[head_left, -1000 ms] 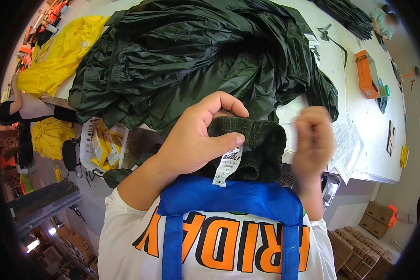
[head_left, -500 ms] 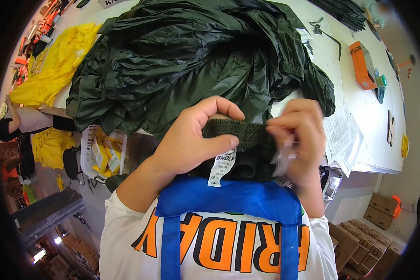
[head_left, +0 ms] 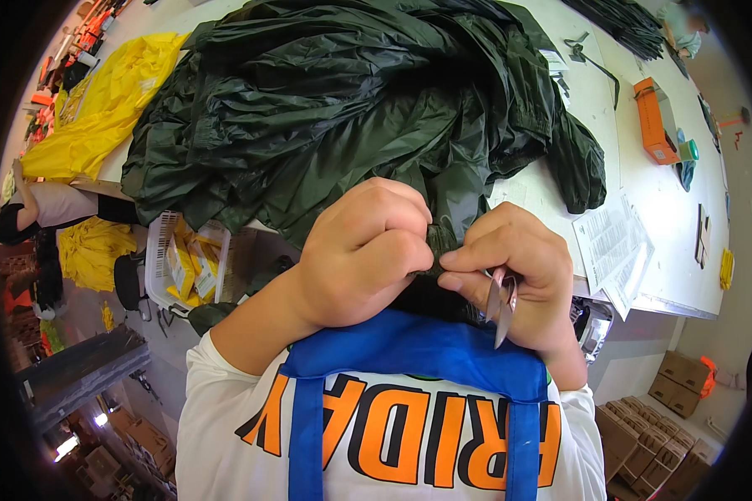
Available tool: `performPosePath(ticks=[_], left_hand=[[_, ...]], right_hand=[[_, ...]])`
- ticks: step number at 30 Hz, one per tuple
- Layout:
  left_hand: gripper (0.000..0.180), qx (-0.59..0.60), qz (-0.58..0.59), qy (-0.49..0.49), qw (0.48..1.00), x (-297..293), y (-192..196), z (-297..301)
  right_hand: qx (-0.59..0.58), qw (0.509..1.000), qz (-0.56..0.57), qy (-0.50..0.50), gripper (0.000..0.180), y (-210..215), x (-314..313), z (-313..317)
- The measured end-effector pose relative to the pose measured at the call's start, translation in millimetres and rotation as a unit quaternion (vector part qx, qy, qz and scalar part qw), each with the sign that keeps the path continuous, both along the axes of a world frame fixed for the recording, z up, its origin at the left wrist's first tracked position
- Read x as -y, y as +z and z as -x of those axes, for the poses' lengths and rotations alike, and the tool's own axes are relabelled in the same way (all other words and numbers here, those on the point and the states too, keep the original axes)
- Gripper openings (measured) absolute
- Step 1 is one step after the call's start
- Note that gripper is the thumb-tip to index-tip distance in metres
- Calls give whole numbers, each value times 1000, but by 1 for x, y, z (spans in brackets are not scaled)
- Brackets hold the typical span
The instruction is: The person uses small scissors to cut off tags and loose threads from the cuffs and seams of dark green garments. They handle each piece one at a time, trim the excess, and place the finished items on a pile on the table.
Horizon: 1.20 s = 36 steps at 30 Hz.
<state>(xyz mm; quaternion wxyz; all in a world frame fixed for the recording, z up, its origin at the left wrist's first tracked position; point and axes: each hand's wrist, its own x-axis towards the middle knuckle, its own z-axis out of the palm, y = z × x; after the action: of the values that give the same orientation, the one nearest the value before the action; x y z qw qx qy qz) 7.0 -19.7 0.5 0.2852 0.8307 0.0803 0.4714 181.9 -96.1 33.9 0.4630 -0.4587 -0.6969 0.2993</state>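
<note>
While the left hand (head_left: 363,255) clenches the garment (head_left: 444,302) before the apron (head_left: 418,346) and the right hand (head_left: 514,271), palming snips (head_left: 503,305), pinches something indistinct alongside, a loosened palm could let them nick the garment.

Dark green garment (head_left: 334,125): thin, glossy fabric, heavily creased; heaped on the white tabletop (head_left: 681,242), overhanging its near edge, with a bunched portion extending beyond that edge. Metal snips (head_left: 501,307): bright, pointed blades, clear of the tabletop, tips directed away from its near edge.
</note>
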Motion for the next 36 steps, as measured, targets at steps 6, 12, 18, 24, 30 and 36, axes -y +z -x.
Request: performPosePath(ticks=[6, 12, 18, 24, 30, 36], left_hand=[[33, 36, -51, 8, 998, 1, -3, 4], [31, 62, -56, 20, 996, 4, -6, 9], [28, 67, -68, 10, 995, 7, -8, 11], [22, 93, -69, -9, 993, 9, -10, 7], [21, 105, -66, -13, 992, 12, -10, 3], [23, 108, -64, -13, 992, 14, -12, 3]], right_hand=[[-263, 937, 225, -39, 9, -8, 3, 4], [-321, 930, 179, -28, 44, -15, 23, -8], [-165, 953, 237, -90, 32, -15, 47, -11], [-165, 952, 245, -87, 34, -11, 46, -7], [-102, 973, 177, -113, 31, -10, 48, -4], [-243, 948, 187, -91, 30, -20, 52, -4]])
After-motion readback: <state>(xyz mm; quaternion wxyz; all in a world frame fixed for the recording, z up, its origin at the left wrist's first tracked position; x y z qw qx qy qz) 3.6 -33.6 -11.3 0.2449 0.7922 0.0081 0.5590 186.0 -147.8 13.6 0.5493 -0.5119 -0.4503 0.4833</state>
